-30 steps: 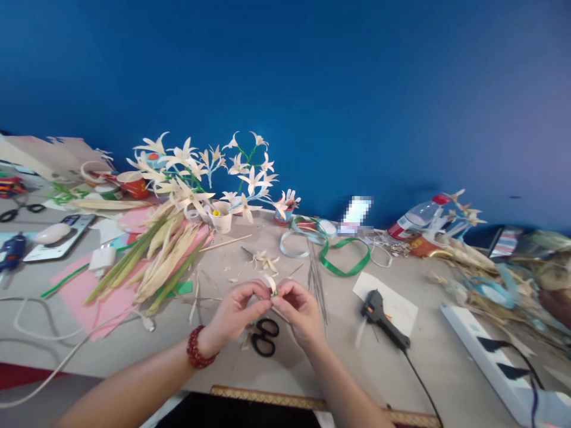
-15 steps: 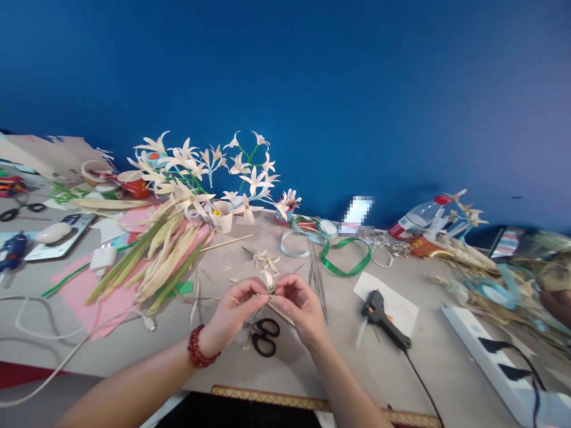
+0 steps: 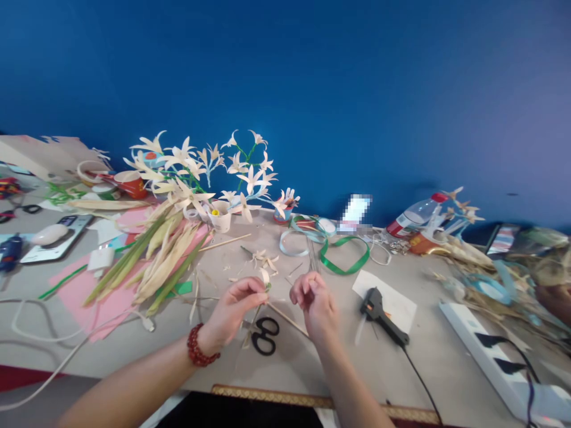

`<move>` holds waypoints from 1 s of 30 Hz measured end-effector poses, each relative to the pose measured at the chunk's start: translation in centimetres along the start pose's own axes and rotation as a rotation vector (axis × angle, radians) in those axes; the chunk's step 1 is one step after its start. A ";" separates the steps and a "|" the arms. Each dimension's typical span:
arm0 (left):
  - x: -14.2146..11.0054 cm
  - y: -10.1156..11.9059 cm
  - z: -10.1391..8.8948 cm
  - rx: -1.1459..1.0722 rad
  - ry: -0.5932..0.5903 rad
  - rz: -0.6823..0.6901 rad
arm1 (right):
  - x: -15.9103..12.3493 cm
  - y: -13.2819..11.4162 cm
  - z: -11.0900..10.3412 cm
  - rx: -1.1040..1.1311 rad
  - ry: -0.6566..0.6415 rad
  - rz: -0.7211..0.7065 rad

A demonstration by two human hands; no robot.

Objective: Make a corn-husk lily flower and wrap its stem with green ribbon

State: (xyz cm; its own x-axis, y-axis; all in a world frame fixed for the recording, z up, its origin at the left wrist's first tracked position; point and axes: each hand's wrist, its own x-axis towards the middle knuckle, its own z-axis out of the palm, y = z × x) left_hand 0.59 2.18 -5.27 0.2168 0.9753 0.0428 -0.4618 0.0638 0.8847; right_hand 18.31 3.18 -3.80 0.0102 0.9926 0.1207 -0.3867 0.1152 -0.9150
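My left hand [image 3: 243, 300], with a red bead bracelet [image 3: 200, 346] on its wrist, pinches a small cream husk flower [image 3: 264, 277] with green at its base. To the right of it, my right hand [image 3: 319, 303] is raised with curled fingers closed together; whether anything small is in them I cannot make out. Black-handled scissors [image 3: 264, 336] lie on the table below the hands, their blades partly hidden. A thin stick [image 3: 288, 318] slants between the hands. Just beyond lie cream petal pieces [image 3: 264, 260].
Husks [image 3: 165, 255] cover pink paper [image 3: 96, 306] at left. Finished flowers [image 3: 178, 156] stand behind. Green ribbon [image 3: 344, 270] and thin wires lie ahead. To the right are a glue gun [image 3: 383, 318], a power strip [image 3: 477, 356] and a bottle [image 3: 413, 219].
My right hand has let go of the small flower and moved right, away from the left hand. The left hand still holds the flower in nearly the same place.
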 end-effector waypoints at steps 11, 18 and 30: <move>0.0 -0.4 -0.2 -0.021 0.040 0.016 | -3.4 -2.3 -5.2 -0.495 -0.038 -0.215; -0.2 -0.2 0.1 0.022 0.076 0.011 | -6.0 -1.9 -9.1 -1.041 -0.149 -0.157; 0.3 -0.8 -1.2 0.132 0.085 0.111 | -6.4 -6.2 -19.3 -1.707 0.238 -0.253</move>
State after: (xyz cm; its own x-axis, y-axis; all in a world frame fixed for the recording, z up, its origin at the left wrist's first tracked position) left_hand -0.02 2.67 -6.54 0.0950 0.9895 0.1093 -0.3607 -0.0681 0.9302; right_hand 38.43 -3.20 -6.31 0.0963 0.9107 0.4018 0.9690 0.0065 -0.2469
